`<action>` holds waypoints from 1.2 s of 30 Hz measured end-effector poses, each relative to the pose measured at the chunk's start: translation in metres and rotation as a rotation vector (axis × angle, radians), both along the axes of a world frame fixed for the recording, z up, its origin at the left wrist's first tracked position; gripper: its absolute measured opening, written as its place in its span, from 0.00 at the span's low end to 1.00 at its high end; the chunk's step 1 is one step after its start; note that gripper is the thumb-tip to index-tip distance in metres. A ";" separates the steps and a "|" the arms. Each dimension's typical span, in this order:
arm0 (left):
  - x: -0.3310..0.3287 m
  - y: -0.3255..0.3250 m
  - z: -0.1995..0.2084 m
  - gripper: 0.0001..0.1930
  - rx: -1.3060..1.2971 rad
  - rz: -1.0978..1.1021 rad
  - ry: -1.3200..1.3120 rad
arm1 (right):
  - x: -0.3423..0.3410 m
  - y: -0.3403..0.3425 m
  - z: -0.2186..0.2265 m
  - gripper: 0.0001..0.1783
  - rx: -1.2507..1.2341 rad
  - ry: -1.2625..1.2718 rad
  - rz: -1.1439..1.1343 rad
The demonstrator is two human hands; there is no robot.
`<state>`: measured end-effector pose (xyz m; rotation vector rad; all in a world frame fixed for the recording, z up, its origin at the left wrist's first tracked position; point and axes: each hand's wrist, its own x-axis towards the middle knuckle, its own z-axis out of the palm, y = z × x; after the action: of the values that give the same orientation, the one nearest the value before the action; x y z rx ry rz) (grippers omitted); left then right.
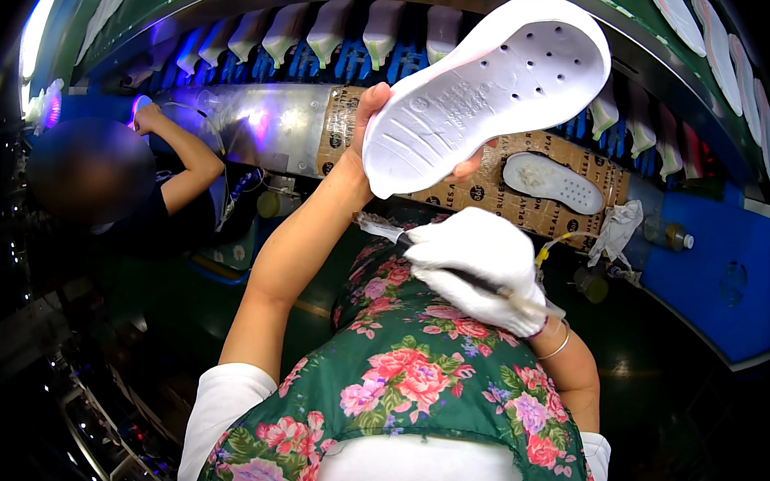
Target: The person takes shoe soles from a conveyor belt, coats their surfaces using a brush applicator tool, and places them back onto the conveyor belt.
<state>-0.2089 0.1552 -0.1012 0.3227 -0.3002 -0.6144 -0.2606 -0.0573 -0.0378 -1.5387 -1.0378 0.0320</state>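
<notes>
A white shoe sole (501, 76) is held up by my bare left hand (368, 120), its inner face toward me. Small holes dot the wide upper end, and curved ridges cross the lower end. My left thumb is at its left edge, and fingertips show beyond its right edge. My right hand (476, 264), in a white glove, is closed around a brush (384, 229). The brush's brown tip points left, just below the sole and apart from it. A greyish insole-shaped piece (554, 182) lies on the cardboard to the right of the sole.
Printed cardboard (476, 193) covers part of the bench. Shoes (332, 30) hang in a row behind it. A white cloth (619, 227), a clear bottle (667, 233) and a blue panel (709, 269) are at right. Another person's arm (183, 153) reaches over the bench at left.
</notes>
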 end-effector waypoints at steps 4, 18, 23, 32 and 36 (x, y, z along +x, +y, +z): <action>-0.002 0.000 0.022 0.58 0.217 0.027 0.023 | 0.011 -0.006 0.002 0.15 0.004 0.010 -0.132; 0.008 0.001 0.029 0.56 0.287 0.032 -0.036 | 0.003 0.001 -0.005 0.16 -0.011 -0.109 -0.127; 0.016 0.005 0.012 0.57 0.049 -0.051 -0.091 | 0.003 0.004 -0.002 0.13 0.069 0.113 -0.014; 0.005 0.014 0.012 0.55 0.253 0.090 0.127 | 0.004 0.007 -0.014 0.11 0.089 0.375 -0.162; 0.010 0.015 -0.006 0.52 0.094 0.017 0.062 | 0.007 0.002 -0.011 0.09 0.046 0.438 0.032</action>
<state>-0.1985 0.1704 -0.1076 0.3948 -0.2094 -0.6220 -0.2533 -0.0554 -0.0492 -1.3914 -0.7078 0.3495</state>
